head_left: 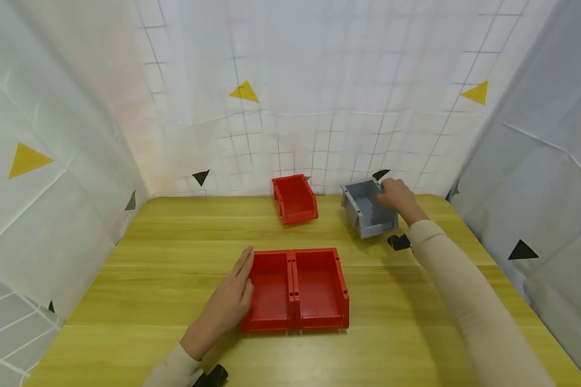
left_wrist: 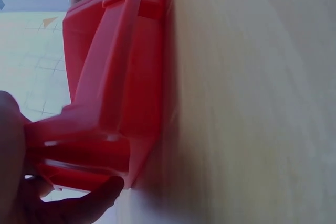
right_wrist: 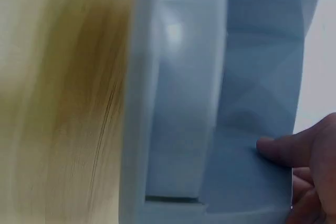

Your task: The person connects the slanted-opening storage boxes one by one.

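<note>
Two red storage bins stand side by side on the table: the left red bin [head_left: 269,290] and the right red bin [head_left: 319,285]. At the left bin's outer side wall is my left hand [head_left: 227,301], holding that wall. In the left wrist view a finger [left_wrist: 100,198] lies along the outside of the wall, below its rim. My right hand [head_left: 399,199] grips a grey bin [head_left: 368,207] by its right wall at the back right. In the right wrist view the thumb [right_wrist: 283,148] presses inside the grey bin and the other fingers are behind the wall.
A third red bin [head_left: 296,199] stands at the table's back edge, left of the grey one. White sheets [head_left: 290,80] with grid lines and yellow and black triangles enclose the wooden table [head_left: 174,258] at the back and sides.
</note>
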The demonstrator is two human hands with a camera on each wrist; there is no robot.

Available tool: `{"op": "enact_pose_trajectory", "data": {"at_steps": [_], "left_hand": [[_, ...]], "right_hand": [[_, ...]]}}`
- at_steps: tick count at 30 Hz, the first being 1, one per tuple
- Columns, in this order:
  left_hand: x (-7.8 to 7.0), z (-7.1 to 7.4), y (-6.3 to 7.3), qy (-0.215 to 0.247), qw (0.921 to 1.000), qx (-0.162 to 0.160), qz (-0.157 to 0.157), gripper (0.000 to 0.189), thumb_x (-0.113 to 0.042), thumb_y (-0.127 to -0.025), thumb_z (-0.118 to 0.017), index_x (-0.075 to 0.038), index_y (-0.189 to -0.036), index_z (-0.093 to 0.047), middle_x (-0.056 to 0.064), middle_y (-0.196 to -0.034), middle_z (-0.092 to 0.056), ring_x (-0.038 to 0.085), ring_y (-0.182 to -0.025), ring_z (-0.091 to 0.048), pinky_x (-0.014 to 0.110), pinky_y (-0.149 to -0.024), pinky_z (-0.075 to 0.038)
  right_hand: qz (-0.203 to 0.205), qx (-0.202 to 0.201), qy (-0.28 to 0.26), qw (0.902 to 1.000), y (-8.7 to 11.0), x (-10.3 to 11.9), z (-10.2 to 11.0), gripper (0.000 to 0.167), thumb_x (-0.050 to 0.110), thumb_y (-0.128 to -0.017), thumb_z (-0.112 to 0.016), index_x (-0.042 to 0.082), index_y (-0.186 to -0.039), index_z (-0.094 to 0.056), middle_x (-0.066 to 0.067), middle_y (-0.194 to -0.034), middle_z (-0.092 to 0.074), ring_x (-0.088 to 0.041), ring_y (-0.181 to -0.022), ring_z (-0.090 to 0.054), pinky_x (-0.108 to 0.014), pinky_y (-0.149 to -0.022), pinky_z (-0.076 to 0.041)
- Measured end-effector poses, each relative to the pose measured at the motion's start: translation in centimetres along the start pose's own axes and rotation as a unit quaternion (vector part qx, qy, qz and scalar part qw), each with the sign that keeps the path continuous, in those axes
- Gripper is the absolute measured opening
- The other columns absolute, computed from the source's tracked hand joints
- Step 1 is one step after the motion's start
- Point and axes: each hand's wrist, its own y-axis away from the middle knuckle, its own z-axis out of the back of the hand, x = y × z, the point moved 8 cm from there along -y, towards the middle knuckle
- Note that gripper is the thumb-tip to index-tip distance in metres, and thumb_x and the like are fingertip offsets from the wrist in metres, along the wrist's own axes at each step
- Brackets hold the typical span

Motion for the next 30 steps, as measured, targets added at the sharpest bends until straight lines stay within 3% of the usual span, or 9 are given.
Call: {"op": "enact_pose_trajectory", "data": {"at_steps": [2,4,7,10,11,14,16,18,30], "left_hand": [[0.1,0.0,0.0,0.003,1.0,-0.002,-0.001,0.064,-0.007,-0.105,-0.052,-0.003,-0.164,-0.028,-0.003,-0.172,-0.016,0.01,-0.057,-0.031,0.027,-0.051,-0.038],[0.2,0.0,0.0,0.006,1.0,-0.004,-0.006,0.064,-0.007,-0.105,-0.052,-0.004,-0.164,-0.028,-0.004,-0.172,-0.016,0.009,-0.063,-0.04,0.028,-0.055,-0.043],[0.0,0.2,0.1,0.014,0.9997,-0.01,-0.017,0.064,-0.006,-0.105,-0.052,-0.004,-0.164,-0.027,-0.002,-0.172,-0.017,0.016,-0.098,-0.061,0.033,-0.073,-0.052],[-0.1,0.3,0.0,0.016,0.9995,-0.015,-0.023,0.064,-0.006,-0.105,-0.052,-0.004,-0.164,-0.027,-0.001,-0.171,-0.017,0.023,-0.133,-0.052,0.039,-0.088,-0.052],[-0.1,0.3,0.0,0.015,0.9995,-0.015,-0.024,0.064,-0.006,-0.105,-0.052,-0.004,-0.164,-0.027,-0.001,-0.171,-0.017,0.023,-0.132,-0.053,0.038,-0.086,-0.053],[0.0,0.2,0.0,0.01,0.9996,-0.013,-0.022,0.063,-0.006,-0.106,-0.052,-0.004,-0.164,-0.027,-0.001,-0.172,-0.017,0.018,-0.098,-0.062,0.032,-0.069,-0.052],[0.0,0.1,-0.1,0.008,0.9997,-0.01,-0.02,0.063,-0.006,-0.106,-0.051,-0.004,-0.164,-0.027,-0.002,-0.172,-0.016,0.013,-0.071,-0.051,0.028,-0.058,-0.046],[0.0,0.0,-0.1,0.008,0.9998,-0.006,-0.018,0.063,-0.007,-0.106,-0.051,-0.004,-0.164,-0.026,-0.003,-0.172,-0.015,0.012,-0.059,-0.034,0.027,-0.052,-0.039],[0.0,0.2,0.0,0.008,0.9996,-0.015,-0.024,0.063,-0.004,-0.105,-0.051,-0.001,-0.163,-0.028,0.001,-0.172,-0.018,0.008,-0.059,-0.032,0.027,-0.052,-0.037]], "right_hand": [[-0.001,-0.005,-0.001,1.0,0.8,0.4,0.5,0.021,0.016,-0.101,-0.052,0.0,-0.087,-0.054,-0.013,-0.074,-0.049,-0.029,-0.066,-0.048,-0.043,-0.059,-0.04],[0.002,-0.014,-0.002,0.9999,1.7,0.8,1.0,0.02,0.015,-0.101,-0.052,0.0,-0.087,-0.053,-0.013,-0.073,-0.049,-0.028,-0.064,-0.048,-0.043,-0.059,-0.04],[0.006,-0.03,-0.005,0.9995,3.0,1.5,2.0,0.018,0.013,-0.1,-0.053,-0.001,-0.088,-0.054,-0.014,-0.072,-0.049,-0.029,-0.064,-0.048,-0.043,-0.059,-0.04],[0.013,-0.044,-0.013,0.9988,4.3,2.1,2.9,0.017,0.012,-0.1,-0.053,-0.001,-0.09,-0.054,-0.014,-0.072,-0.048,-0.03,-0.063,-0.047,-0.044,-0.059,-0.04],[0.015,-0.048,-0.017,0.9986,4.7,2.3,3.0,0.016,0.012,-0.1,-0.053,-0.002,-0.091,-0.054,-0.014,-0.073,-0.049,-0.029,-0.063,-0.048,-0.044,-0.059,-0.04],[0.018,-0.06,-0.028,0.9976,5.7,2.5,3.5,0.017,0.013,-0.1,-0.053,-0.004,-0.094,-0.055,-0.014,-0.074,-0.051,-0.029,-0.062,-0.049,-0.043,-0.057,-0.04],[0.019,-0.067,-0.033,0.997,6.3,2.6,3.6,0.019,0.013,-0.099,-0.053,-0.005,-0.096,-0.056,-0.015,-0.074,-0.052,-0.029,-0.061,-0.05,-0.042,-0.056,-0.04],[0.019,-0.074,-0.038,0.9963,6.9,2.9,3.8,0.021,0.013,-0.099,-0.053,-0.006,-0.097,-0.057,-0.016,-0.074,-0.053,-0.029,-0.061,-0.051,-0.042,-0.055,-0.041],[0.028,-0.094,-0.066,0.993,10.3,4.9,5.2,0.021,0.011,-0.096,-0.054,-0.009,-0.096,-0.059,-0.012,-0.067,-0.052,-0.026,-0.058,-0.05,-0.038,-0.053,-0.042]]}}
